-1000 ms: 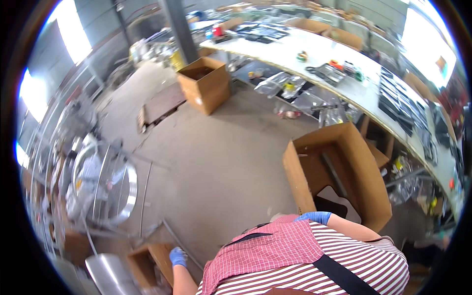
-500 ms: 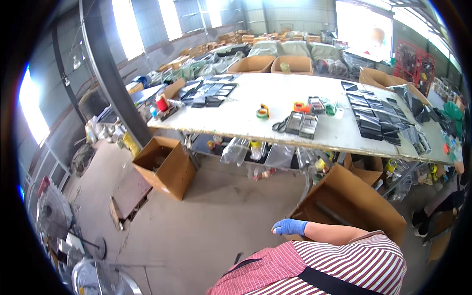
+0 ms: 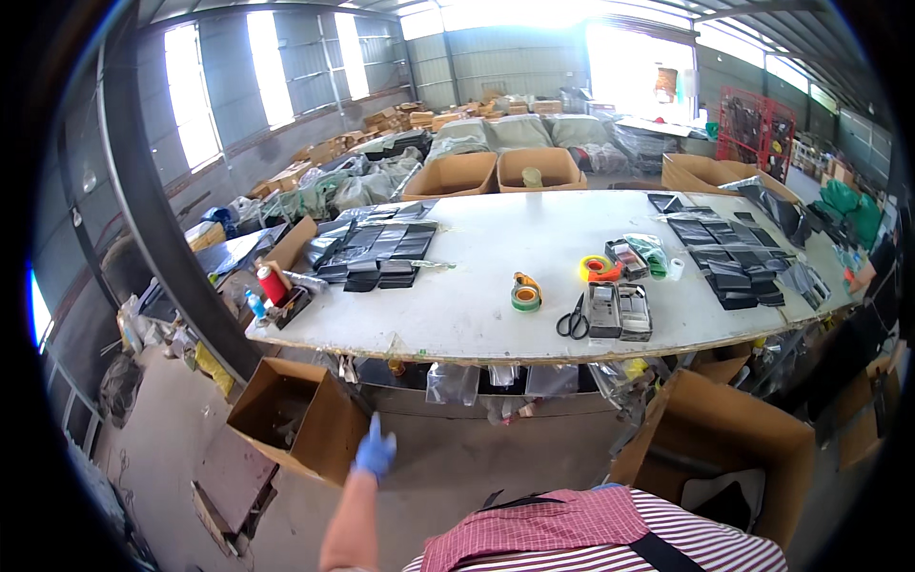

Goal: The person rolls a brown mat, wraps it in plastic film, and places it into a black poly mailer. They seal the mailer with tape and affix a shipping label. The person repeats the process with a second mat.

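Note:
My left hand [image 3: 375, 453], in a blue glove, is raised beside the right wall of an open cardboard box [image 3: 329, 443] on the floor. Its index finger points away from me and the thumb is spread; nothing shows in it. Whether it touches the box I cannot tell. At the upper edge of my red checked apron [image 3: 543, 524] peeks a sliver of blue like the glove; the fingers of my right hand are hidden. Beyond that edge, to the right, stands a larger open carton [image 3: 791, 448] with a pale and dark piece inside.
A long white table [image 3: 477, 276] crosses ahead. It bears black-handled scissors [image 3: 574, 321], a green tape roll [image 3: 525, 296], grey trays [image 3: 618, 311] and black plastic packs [image 3: 386, 243]. A steel post [image 3: 172, 229] rises at left. Another person [image 3: 858, 315] is at the far right.
My left hand has come into view at the lower left. My right forearm has dropped out of sight, leaving only the blue sliver. The view has tilted up and shifted toward the right.

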`<control>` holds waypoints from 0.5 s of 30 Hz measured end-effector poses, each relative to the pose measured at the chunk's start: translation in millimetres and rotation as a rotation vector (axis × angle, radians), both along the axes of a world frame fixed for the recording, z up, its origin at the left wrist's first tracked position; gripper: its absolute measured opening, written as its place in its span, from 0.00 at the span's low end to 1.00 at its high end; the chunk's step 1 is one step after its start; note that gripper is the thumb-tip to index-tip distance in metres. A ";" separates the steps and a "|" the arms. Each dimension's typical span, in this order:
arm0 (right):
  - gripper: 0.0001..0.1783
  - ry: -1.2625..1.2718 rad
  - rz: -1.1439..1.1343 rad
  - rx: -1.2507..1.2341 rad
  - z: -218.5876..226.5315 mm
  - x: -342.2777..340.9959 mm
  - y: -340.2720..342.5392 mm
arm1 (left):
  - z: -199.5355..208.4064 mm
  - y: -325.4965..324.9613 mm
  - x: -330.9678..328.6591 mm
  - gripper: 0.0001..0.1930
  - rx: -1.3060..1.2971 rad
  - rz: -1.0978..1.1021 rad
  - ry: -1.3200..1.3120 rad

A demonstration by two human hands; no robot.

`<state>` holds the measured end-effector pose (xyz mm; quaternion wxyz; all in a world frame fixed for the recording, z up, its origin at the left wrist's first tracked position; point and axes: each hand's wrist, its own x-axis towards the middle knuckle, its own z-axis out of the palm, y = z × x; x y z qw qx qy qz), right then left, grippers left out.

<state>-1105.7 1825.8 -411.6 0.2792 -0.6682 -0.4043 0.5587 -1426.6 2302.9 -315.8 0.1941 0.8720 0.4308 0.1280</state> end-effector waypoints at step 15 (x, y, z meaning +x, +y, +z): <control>0.17 -0.014 -0.487 0.216 -66.9 96.3 80.2 | 208.2 88.6 381.7 0.18 -0.146 -1.020 -0.576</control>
